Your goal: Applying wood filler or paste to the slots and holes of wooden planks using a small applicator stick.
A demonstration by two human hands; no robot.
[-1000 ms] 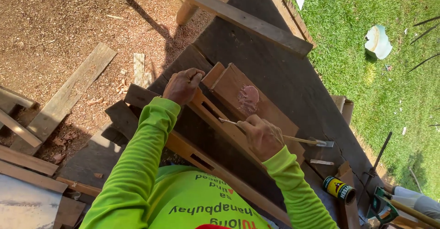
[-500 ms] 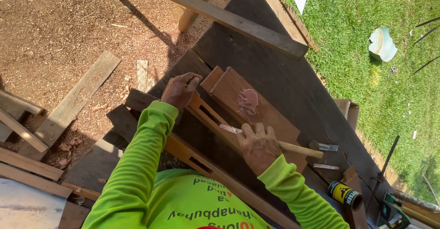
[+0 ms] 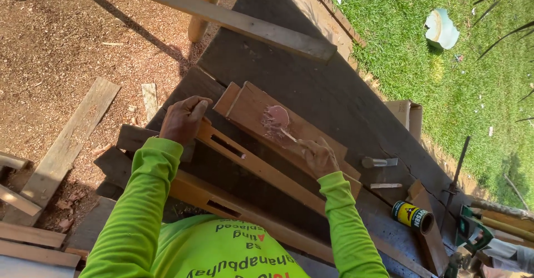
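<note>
Nearest: slotted wood rail (image 3: 245, 158) lying diagonal on the dark worktop (image 3: 334, 97). Left hand (image 3: 182, 119) clamps the rail's far end, grip curled down over it. Right hand (image 3: 318, 157) pinches a thin stick (image 3: 287, 135), tip in pinkish putty (image 3: 275, 117) on a flat board (image 3: 261, 108). Yellow can (image 3: 413, 217) right; grass (image 3: 445, 78) beyond.

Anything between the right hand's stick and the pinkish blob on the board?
Nothing visible. The right hand holds a thin stick whose tip already lies in the pinkish blob on the wooden board. The left hand grips the slotted wooden rail, off to the side.
</note>
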